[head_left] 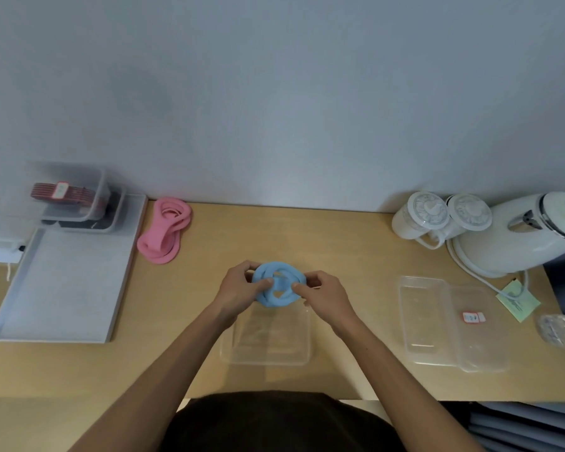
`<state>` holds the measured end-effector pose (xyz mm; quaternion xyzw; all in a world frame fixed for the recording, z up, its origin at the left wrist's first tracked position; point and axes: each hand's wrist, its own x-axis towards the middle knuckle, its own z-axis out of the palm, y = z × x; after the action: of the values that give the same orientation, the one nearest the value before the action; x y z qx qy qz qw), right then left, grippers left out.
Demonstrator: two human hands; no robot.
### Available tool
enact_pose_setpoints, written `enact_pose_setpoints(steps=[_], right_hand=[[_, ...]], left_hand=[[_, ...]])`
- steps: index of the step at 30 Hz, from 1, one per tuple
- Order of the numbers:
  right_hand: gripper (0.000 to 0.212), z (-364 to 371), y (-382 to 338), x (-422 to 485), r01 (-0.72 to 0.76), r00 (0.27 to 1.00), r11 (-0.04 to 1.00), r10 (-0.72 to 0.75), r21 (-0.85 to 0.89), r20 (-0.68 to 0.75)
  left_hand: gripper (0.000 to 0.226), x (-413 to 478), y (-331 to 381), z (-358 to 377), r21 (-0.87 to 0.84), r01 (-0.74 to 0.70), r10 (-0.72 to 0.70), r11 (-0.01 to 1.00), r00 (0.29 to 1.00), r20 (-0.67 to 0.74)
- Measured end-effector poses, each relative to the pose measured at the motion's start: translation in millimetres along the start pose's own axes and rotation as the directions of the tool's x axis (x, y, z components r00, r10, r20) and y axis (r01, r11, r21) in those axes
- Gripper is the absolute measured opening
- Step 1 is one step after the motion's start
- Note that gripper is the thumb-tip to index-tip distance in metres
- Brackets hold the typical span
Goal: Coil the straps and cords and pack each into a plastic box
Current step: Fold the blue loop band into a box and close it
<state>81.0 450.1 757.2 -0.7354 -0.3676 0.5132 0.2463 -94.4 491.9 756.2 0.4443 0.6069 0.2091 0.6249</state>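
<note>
I have the left hand [238,285] and right hand [323,291] close together, both pinching a coiled blue cord [274,302] between them. The left thumb lies across the coil's left side and the right thumb and fingers curl round its right side. The cord sits in a few overlapping loops, held at the far edge of an open clear box [265,363], which rests on the bench [356,249] just nearer me than the hands; I cannot tell whether cord and box touch. Beyond the left hand and to its left lies a pink cord [165,230], loosely looped, just beside a grey tray [62,288]. On the tray's far end, clear boxes [79,213] are stacked, the upper one holding a red strap [46,190]. Right of the right hand, well apart, two clear lids [450,324] overlap on the bench. Beyond them stand two white mugs [428,216] and a white kettle [535,233].
</note>
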Motion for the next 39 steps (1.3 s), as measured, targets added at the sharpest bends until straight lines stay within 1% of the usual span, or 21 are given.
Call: enact_pose_setpoints(steps=[3, 6, 9, 11, 13, 16, 17, 20, 22, 24, 27, 30, 33, 36, 39], right_hand=[[0.029, 11, 8, -18, -0.012, 1.0, 0.998, 0.012, -0.054, 0.009], [0.03, 24, 21, -32, -0.044, 0.999, 0.991, 0.045, -0.127, 0.005], [0.024, 37, 30, -41, -0.058, 0.998, 0.979, 0.058, -0.194, -0.002], [0.02, 45, 34, -43, -0.056, 0.998, 0.972, 0.055, -0.229, -0.012], [0.019, 52, 35, -45, -0.034, 0.999, 0.958, 0.029, -0.284, -0.025], [0.018, 59, 35, -46, 0.007, 0.999, 0.926, -0.021, -0.378, -0.034], [0.018, 61, 35, -45, 0.016, 0.999, 0.915, -0.031, -0.403, -0.032], [0.02, 62, 36, -44, 0.028, 0.998, 0.892, -0.051, -0.451, -0.039], [0.03, 62, 36, -46, 0.05, 0.997, 0.874, -0.074, -0.483, -0.032], [0.04, 60, 34, -49, 0.077, 0.994, 0.863, -0.105, -0.499, -0.029], [0.039, 59, 35, -54, 0.144, 0.983, 0.872, -0.18, -0.469, -0.032], [0.036, 63, 42, -55, 0.193, 0.976, 0.875, -0.218, -0.444, -0.006], [0.034, 67, 48, -56, 0.222, 0.971, 0.845, -0.238, -0.487, 0.031], [0.033, 69, 51, -55, 0.235, 0.967, 0.835, -0.254, -0.497, 0.03], [0.036, 66, 50, -54, 0.244, 0.965, 0.848, -0.261, -0.471, 0.031]], left_hand=[[0.021, -19, -16, -5, 0.028, 0.025, -0.025, 0.999, 1.0, -0.012], [0.024, -35, -35, -6, 0.118, 0.048, -0.044, 0.992, 0.998, -0.037], [0.031, -44, -49, -3, 0.183, 0.085, -0.071, 0.98, 0.994, -0.082], [0.036, -44, -56, -2, 0.267, 0.085, -0.059, 0.96, 0.993, -0.102], [0.035, -42, -62, 0, 0.393, 0.053, -0.015, 0.918, 0.995, -0.099], [0.026, -41, -66, 3, 0.567, -0.002, 0.065, 0.823, 0.994, -0.091], [0.026, -42, -67, 3, 0.612, -0.023, 0.091, 0.791, 0.993, -0.081], [0.044, -45, -67, 2, 0.709, -0.109, 0.188, 0.697, 0.982, -0.034], [0.046, -47, -68, 1, 0.753, -0.158, 0.254, 0.639, 0.967, -0.013], [0.042, -48, -69, 0, 0.782, -0.193, 0.305, 0.592, 0.952, 0.005], [0.035, -48, -70, 1, 0.784, -0.218, 0.322, 0.581, 0.947, 0.024], [0.028, -49, -73, 4, 0.792, -0.239, 0.281, 0.562, 0.956, 0.09], [0.028, -49, -78, 7, 0.81, -0.247, 0.226, 0.532, 0.963, 0.146], [0.031, -49, -80, 9, 0.827, -0.257, 0.224, 0.499, 0.961, 0.163], [0.026, -47, -72, 8, 0.84, -0.246, 0.206, 0.483, 0.965, 0.164]])
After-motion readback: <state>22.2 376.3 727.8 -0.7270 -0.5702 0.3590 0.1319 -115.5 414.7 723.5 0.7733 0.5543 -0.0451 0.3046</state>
